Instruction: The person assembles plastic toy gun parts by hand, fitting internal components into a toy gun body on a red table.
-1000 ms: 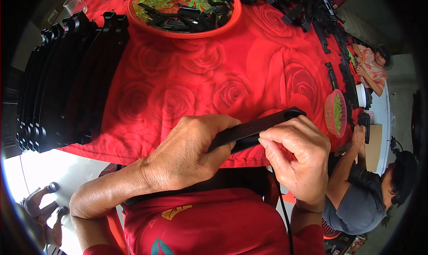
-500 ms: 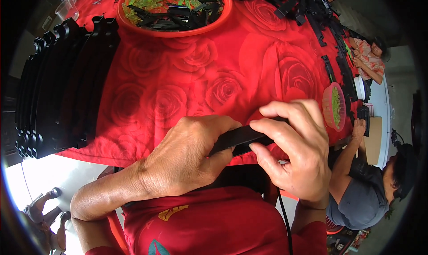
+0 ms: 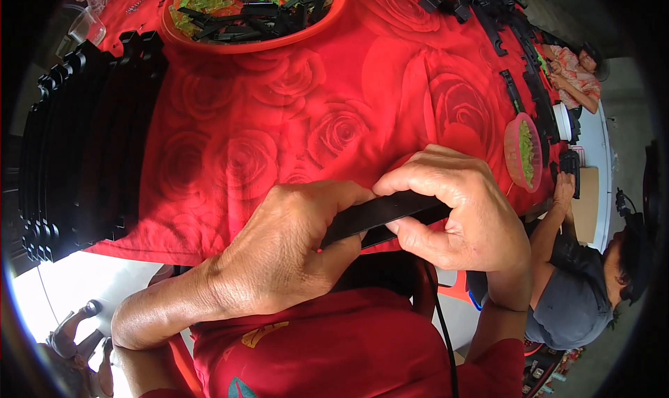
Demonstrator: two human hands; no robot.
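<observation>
A flat, long black plastic piece (image 3: 398, 207) is held level between my two hands, just over the near edge of the red cloth. My left hand (image 3: 275, 241) grips its left end between thumb and fingers. The thumb and fingertips of my right hand (image 3: 470, 206) pinch it around the middle and right, with the palm curled over that end. A dark gap runs along its lower side, and both ends are hidden by my hands.
A red tub (image 3: 244, 48) with green and black plastic bits stands far off. Long black parts (image 3: 90, 147) are stacked at left. A pink basket (image 3: 514, 158) of green pieces sits right, near more black parts (image 3: 488, 25). A co-worker (image 3: 575, 286) works at right.
My right hand has shifted right and its fingers have curled closer around the black piece, leaving more of its top face visible. My left hand keeps its grip. The view has shifted slightly.
</observation>
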